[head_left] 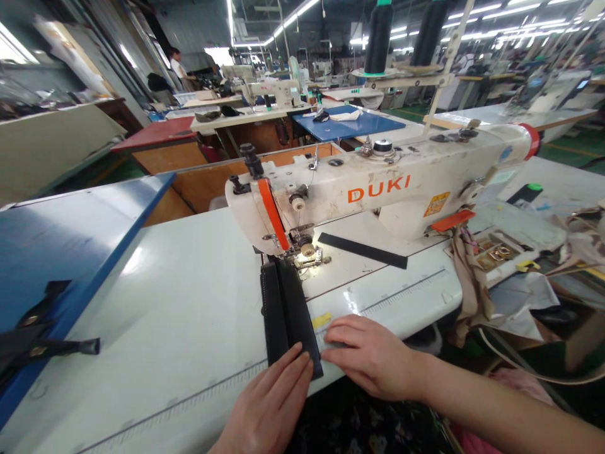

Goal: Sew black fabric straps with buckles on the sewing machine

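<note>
A folded black strip of fabric or leather point(295, 302) lies lengthwise on the white sewing machine bed, its far end under the presser foot area of the sewing machine point(401, 183). Pressed flat on the strip's near end is my left hand point(271, 397), fingers stretched out. My right hand point(368, 353) rests just right of the strip, its fingers curled with the tips at the strip's right edge. Something grey shows between those fingers, too hidden to name. A narrow black strip point(363, 250) lies loose on the bed right of the needle.
A printed ruler point(404, 293) runs along the table's front. Black straps point(42, 340) hang over the blue table point(85, 221) at left. A box of metal buckles point(503, 252) and tan fabric pieces point(472, 277) sit at right. Black thread cones point(378, 41) stand behind.
</note>
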